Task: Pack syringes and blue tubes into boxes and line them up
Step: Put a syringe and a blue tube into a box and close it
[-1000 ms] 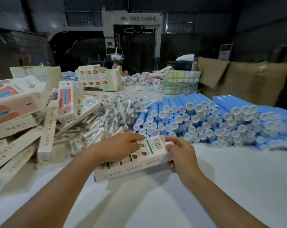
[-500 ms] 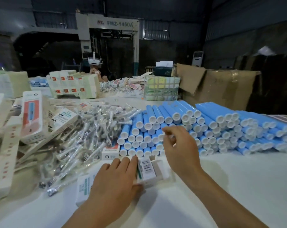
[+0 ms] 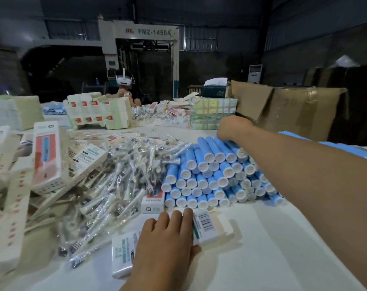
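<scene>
The left hand (image 3: 168, 238) lies flat, fingers straight, on the open box (image 3: 201, 227) at lower centre. The right hand (image 3: 231, 129) tops the blue tubes (image 3: 210, 177) at centre right, its grip hidden. They look light, stiff and smooth, so take one mid-barrel.

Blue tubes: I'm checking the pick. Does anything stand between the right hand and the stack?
Nothing visible does. The right hand is already at the far top of the blue tubes. Its fingers are hidden behind the stack, so a grip cannot be confirmed.

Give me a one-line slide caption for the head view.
Left hand rests on a white box while right hand reaches the blue tubes.
</scene>
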{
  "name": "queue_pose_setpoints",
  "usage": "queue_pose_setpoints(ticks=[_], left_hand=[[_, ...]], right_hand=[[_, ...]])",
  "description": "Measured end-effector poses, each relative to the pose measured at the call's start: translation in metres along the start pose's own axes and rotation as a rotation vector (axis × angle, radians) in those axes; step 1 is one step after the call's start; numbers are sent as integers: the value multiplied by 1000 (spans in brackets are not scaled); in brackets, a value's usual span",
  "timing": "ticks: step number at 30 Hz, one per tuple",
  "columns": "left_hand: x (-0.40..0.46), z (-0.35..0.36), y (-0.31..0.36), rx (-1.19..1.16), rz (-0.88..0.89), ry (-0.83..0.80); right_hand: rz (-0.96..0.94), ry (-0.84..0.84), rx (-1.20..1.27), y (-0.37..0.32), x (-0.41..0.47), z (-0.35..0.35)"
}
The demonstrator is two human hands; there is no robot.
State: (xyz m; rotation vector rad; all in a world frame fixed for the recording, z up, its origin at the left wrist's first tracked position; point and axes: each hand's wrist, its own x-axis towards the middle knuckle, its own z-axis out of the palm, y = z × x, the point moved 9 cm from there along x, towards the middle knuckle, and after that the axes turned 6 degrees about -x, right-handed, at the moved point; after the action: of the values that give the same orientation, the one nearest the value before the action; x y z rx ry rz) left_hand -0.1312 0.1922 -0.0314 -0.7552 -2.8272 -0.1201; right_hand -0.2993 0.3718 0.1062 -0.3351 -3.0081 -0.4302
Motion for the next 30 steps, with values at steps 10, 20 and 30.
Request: queue_pose_setpoints(ticks=[10,20,30], left_hand=[[-2,-9,3,11,19,-24],[-5,-2,-3,51,-11,106],[-10,-23,0,-101,-29,188]], right_hand=[[-89,-144,-219,-24,8,0],[-90,165,126,-1,-44,-44],[120,444,1667,76,-176,44]])
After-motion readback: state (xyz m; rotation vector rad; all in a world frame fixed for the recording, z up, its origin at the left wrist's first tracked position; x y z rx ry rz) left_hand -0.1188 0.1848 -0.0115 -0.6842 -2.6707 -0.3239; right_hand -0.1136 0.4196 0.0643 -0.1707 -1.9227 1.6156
